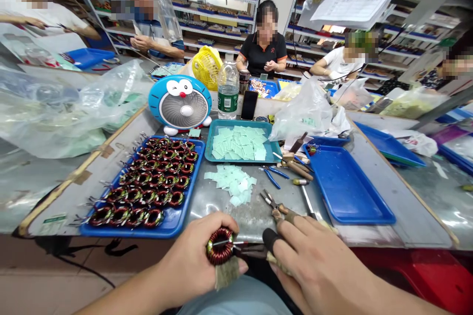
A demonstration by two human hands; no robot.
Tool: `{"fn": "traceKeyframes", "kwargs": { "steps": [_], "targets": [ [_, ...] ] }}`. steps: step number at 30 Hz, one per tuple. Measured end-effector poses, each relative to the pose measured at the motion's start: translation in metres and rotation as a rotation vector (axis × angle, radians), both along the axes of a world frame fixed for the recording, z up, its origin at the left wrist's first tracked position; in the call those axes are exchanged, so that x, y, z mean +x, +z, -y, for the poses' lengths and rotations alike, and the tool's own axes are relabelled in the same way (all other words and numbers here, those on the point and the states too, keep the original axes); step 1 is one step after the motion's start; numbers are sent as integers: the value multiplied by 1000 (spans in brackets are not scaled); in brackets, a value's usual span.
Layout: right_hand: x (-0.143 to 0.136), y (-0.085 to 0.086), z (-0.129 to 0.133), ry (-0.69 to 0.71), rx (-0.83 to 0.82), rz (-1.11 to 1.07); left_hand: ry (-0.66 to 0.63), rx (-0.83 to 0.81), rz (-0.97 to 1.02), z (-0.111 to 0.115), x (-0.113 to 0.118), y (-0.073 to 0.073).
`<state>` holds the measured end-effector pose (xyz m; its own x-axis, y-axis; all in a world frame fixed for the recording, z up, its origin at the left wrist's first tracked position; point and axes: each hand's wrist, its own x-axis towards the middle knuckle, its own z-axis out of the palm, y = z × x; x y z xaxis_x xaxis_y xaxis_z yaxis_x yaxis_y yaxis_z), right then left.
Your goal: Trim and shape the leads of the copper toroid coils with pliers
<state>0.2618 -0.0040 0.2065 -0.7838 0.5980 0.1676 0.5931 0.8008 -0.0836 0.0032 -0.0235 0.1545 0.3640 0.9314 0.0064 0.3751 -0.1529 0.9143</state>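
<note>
My left hand (194, 256) is closed around a toroidal coil (221, 257), a ring wound with copper-red wire. Its thumb and a finger wrapped in a tan covering grip the coil's sides. In my right hand (308, 258), which wears a black finger cover, is a pair of pliers (254, 250). The jaws point left and meet the coil's right edge, where wire ends are; whether they pinch a wire I cannot make out. To the left, a blue tray (185, 224) holds rows of similar coils. Pale green sheets (234, 182) lie piled ahead of my hands.
A teal tray (210, 150) holds more green sheets. Another pair of pliers (271, 201), blue-handled cutters (273, 177) and a hammer (306, 199) lie right of centre. A blue tray (354, 192) with one coil stands at right. Behind are a fan (181, 103), a bottle (228, 93) and co-workers.
</note>
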Motion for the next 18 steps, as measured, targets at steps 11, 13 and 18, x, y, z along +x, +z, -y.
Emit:
{"fn": "traceKeyframes", "kwargs": {
  "steps": [11,13,18],
  "targets": [
    [17,29,2,104,76,151,-154,148,-148,8,0,35],
    [18,24,2,60,61,80,-117,118,-126,6,-4,29],
    [12,-11,4,-68,-116,-169,8,-204,193,5,-10,6]
  ]
}}
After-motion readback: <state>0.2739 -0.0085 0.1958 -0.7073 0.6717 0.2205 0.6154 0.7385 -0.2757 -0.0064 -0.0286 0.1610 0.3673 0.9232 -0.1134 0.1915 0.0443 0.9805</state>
